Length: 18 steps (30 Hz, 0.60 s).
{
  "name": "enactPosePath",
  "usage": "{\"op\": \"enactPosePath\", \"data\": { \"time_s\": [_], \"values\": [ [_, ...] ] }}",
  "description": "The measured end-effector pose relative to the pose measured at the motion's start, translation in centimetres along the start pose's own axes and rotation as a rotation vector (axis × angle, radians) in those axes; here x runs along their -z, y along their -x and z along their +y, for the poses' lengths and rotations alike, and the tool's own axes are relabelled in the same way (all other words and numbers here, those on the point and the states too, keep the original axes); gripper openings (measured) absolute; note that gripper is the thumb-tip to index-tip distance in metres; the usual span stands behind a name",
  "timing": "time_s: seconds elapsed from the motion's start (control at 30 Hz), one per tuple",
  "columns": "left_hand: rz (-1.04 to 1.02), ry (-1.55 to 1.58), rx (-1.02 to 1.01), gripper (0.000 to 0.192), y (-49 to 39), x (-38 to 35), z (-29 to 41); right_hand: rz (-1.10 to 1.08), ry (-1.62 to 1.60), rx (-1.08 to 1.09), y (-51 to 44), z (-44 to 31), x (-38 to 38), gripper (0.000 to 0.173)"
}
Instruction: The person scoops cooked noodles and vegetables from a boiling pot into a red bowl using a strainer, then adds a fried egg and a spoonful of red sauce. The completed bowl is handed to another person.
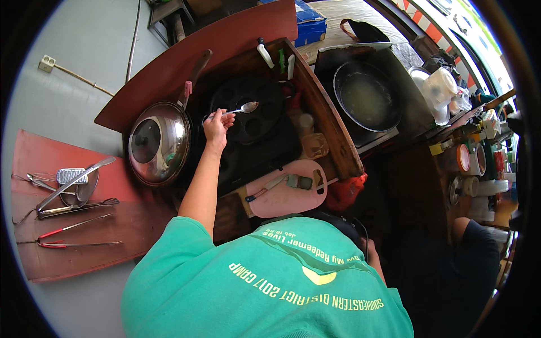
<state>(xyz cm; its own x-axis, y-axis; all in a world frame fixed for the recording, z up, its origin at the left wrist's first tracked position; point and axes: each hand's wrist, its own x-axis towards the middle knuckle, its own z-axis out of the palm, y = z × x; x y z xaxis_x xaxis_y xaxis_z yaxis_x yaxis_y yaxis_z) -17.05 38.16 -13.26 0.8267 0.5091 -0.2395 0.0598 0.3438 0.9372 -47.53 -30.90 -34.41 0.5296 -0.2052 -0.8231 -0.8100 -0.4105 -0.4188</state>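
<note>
My left hand (pixel 218 129) grips the handle of a metal spoon (pixel 248 107), whose bowl looks stained. The spoon hovers over a dark pan with round wells (pixel 236 91), which sits on a black stove (pixel 258 160). Left of the hand is a pan under a domed metal lid with a glass window (pixel 179 135). Nearer my body lies a pink cutting board (pixel 270 205), bearing a knife (pixel 270 186) and a small greenish container (pixel 299 182). Only part of my right hand (pixel 368 249) shows low at my right side; my body hides its fingers.
A wooden partition (pixel 327 114) separates the stove from a wok holding cloudy liquid (pixel 365 97). Knives (pixel 265 56) hang inside its far corner. Tongs (pixel 80 208) and a grater (pixel 72 175) hang against a red panel (pixel 139 213) at left. A person in dark clothing (pixel 448 270) is at right.
</note>
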Motion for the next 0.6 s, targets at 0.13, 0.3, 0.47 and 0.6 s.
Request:
{"op": "enactPosePath", "data": {
  "time_s": [0.13, 0.3, 0.47, 0.6],
  "values": [
    [0.079, 0.112, 0.061, 0.021, 0.9, 2.3, -0.3, -0.034, -0.014, -0.014, 0.1, 0.0, 0.0, 0.032],
    [0.131, 0.265, 0.131, 0.020, 3.1, 4.1, -1.1, -0.055, 0.082, 0.025, -3.3, 0.3, 0.1, 0.035],
    [0.133, 0.396, 0.151, 0.024, 4.0, 3.7, -2.1, -0.077, 0.173, 0.038, -7.0, -2.6, 0.3, 0.034],
    [0.083, 0.428, 0.161, 0.030, 3.3, 0.6, -3.1, -0.122, 0.179, 0.054, -6.5, -8.8, 0.0, 0.026]
  ]
}}
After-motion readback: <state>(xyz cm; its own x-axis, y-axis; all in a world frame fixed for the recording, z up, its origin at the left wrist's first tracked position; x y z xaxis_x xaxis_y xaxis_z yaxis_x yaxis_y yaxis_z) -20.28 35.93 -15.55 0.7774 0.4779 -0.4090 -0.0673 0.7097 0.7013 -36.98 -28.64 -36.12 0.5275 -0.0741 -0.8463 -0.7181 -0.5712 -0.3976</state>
